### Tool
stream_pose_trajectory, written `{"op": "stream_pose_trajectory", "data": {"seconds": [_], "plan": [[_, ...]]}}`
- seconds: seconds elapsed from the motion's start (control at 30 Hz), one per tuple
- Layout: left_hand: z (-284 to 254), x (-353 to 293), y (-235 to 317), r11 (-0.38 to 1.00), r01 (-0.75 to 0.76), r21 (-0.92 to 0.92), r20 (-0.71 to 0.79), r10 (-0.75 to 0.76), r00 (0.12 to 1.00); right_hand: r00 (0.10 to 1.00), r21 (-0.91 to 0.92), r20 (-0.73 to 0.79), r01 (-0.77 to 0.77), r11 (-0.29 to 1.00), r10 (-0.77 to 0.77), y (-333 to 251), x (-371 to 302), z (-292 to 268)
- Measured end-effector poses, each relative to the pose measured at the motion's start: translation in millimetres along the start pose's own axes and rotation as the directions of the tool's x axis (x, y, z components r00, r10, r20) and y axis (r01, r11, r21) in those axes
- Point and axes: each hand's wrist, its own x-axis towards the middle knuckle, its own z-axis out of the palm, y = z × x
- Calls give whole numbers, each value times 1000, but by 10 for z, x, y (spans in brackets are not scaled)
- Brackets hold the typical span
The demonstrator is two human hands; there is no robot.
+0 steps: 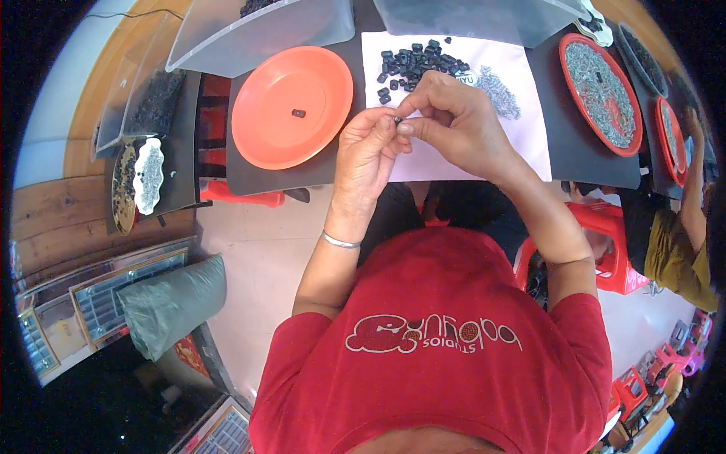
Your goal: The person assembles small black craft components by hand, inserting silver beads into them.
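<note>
One white scalloped dish is holding small grey bits at the far left, and a dull green sack is slumping nearby, lower down. Next, an orange-red plate is resting on the dark desk, with a single black piece lying inside it. The left hand is following, a silver bangle circling its wrist; its grip is pinching a small dark piece whose exact shape is too small to make out. That piece is sitting between both hands' fingertips, above the left part of a pale sheet. Beyond it, black pieces are lying heaped on the sheet. The right hand is bending in, its grip closing on the same small dark piece. Beside its knuckles, thin metal bits are spreading across the sheet. Further right, a red tray is carrying many similar bits, and another person's arm is extending upward.
</note>
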Motion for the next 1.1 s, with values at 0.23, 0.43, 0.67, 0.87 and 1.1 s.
{"op": "stream_pose_trajectory", "data": {"seconds": [0.23, 0.43, 0.67, 0.87, 1.1], "plan": [[54, 12, -24, 999, -15, 37, 12, 14, 1000, 995, 96, -12, -98, 990, 100, 60, -8, 8], [49, 22, 4, 1000, -20, -22, -6, 20, 1000, 944, 224, 50, -328, 918, 326, 60, -11, -68], [64, 27, 0, 999, -25, -33, -21, 24, 999, 878, 366, 141, -475, 800, 457, 61, -56, -57], [45, 21, 3, 999, -19, -45, -26, 18, 999, 912, 365, 121, -408, 837, 392, -25, -22, -20], [36, 33, -2, 999, -15, -28, -5, 15, 1000, 949, 391, 70, -308, 867, 306, 68, -36, 40]]}}
